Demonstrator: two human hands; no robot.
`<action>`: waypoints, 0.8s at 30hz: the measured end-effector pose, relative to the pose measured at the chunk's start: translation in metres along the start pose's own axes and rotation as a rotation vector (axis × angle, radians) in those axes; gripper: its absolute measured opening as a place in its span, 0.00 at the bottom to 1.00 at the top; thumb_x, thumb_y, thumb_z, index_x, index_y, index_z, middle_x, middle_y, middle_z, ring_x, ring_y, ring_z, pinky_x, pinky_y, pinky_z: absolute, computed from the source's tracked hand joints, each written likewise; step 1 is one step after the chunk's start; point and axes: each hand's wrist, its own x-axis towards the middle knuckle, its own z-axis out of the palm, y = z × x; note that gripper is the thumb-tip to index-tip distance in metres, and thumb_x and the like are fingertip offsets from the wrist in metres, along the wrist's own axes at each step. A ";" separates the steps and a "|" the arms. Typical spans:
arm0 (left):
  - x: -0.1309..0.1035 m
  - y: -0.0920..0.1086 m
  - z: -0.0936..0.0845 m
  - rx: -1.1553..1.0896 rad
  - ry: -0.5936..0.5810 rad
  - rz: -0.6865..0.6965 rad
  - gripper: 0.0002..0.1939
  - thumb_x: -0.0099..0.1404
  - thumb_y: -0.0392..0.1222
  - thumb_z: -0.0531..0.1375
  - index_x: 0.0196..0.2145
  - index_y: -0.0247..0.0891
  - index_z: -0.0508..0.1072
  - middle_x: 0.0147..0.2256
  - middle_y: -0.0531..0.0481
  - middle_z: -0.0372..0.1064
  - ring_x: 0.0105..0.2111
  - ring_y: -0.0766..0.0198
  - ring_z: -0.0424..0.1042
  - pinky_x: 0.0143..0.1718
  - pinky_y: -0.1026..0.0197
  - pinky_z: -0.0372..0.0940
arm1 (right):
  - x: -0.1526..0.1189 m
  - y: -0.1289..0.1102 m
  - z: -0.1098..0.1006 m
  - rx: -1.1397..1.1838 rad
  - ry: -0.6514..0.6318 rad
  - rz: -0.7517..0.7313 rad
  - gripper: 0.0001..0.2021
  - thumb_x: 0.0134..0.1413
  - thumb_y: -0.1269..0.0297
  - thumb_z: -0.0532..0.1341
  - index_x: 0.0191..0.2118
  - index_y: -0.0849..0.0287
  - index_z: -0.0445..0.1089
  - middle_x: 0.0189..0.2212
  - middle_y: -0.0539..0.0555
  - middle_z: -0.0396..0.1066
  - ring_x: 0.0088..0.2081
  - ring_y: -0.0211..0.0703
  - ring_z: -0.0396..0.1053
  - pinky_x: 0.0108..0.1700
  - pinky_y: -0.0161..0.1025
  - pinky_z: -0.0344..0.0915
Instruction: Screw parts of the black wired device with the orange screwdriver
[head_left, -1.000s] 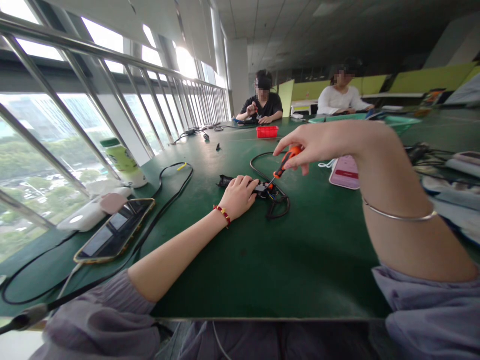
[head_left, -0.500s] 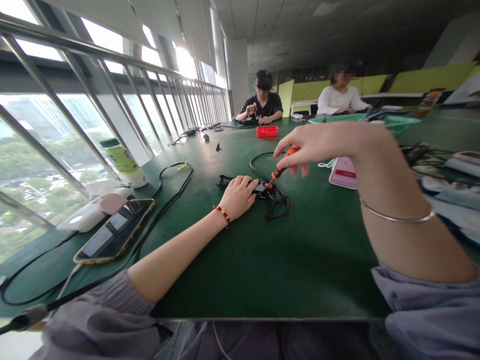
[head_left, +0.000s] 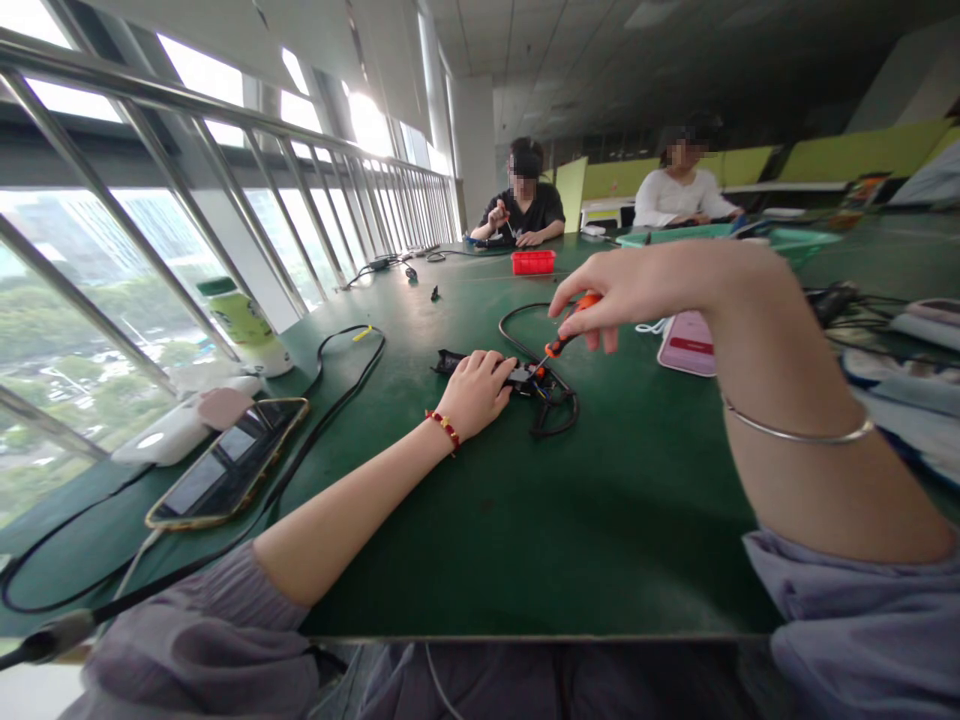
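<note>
My right hand (head_left: pixel 600 295) is closed on an orange-and-black screwdriver (head_left: pixel 559 345), held tilted with the shaft pointing down and left. Its tip meets a black elongated device (head_left: pixel 521 378) with a cable, at a spot where an orange-red part and thin coloured wires show. Over the device's middle lies my left hand (head_left: pixel 476 392), fingers curled round it and pressing it to the table. That hand hides much of the device, whose dark left end (head_left: pixel 448 362) sticks out past the fingers. A black cable (head_left: pixel 559 432) loops beside the device's right end.
On the green table (head_left: pixel 525 560), a smartphone (head_left: pixel 229 465), a white device and a green-capped bottle (head_left: pixel 246 328) stand left. A red basket (head_left: pixel 533 262) sits ahead. Rightward lie a pink phone (head_left: pixel 686 345), cables and a green tray (head_left: pixel 810 242). Two people sit across the table.
My right hand and the screwdriver have shifted very slightly, with the tip staying on the device. My left hand holds its place.
</note>
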 end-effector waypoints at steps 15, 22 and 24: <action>0.000 0.000 0.001 0.007 0.007 0.004 0.20 0.65 0.41 0.51 0.54 0.35 0.62 0.47 0.42 0.62 0.47 0.55 0.60 0.49 0.54 0.59 | -0.001 -0.012 0.003 -0.046 -0.024 -0.009 0.20 0.54 0.51 0.50 0.43 0.55 0.70 0.28 0.54 0.73 0.28 0.43 0.69 0.33 0.40 0.64; 0.000 0.001 0.001 0.018 0.012 0.007 0.20 0.64 0.41 0.51 0.54 0.35 0.62 0.47 0.43 0.62 0.46 0.55 0.60 0.48 0.54 0.59 | 0.001 -0.012 0.003 -0.073 -0.008 0.040 0.21 0.58 0.52 0.45 0.47 0.57 0.67 0.28 0.54 0.72 0.27 0.41 0.68 0.32 0.40 0.62; 0.001 0.001 0.000 0.019 0.006 0.002 0.20 0.64 0.41 0.51 0.54 0.35 0.62 0.47 0.43 0.62 0.46 0.55 0.60 0.49 0.54 0.59 | 0.000 -0.008 0.002 -0.099 0.002 0.024 0.20 0.54 0.54 0.51 0.51 0.52 0.65 0.34 0.54 0.73 0.31 0.43 0.69 0.33 0.40 0.62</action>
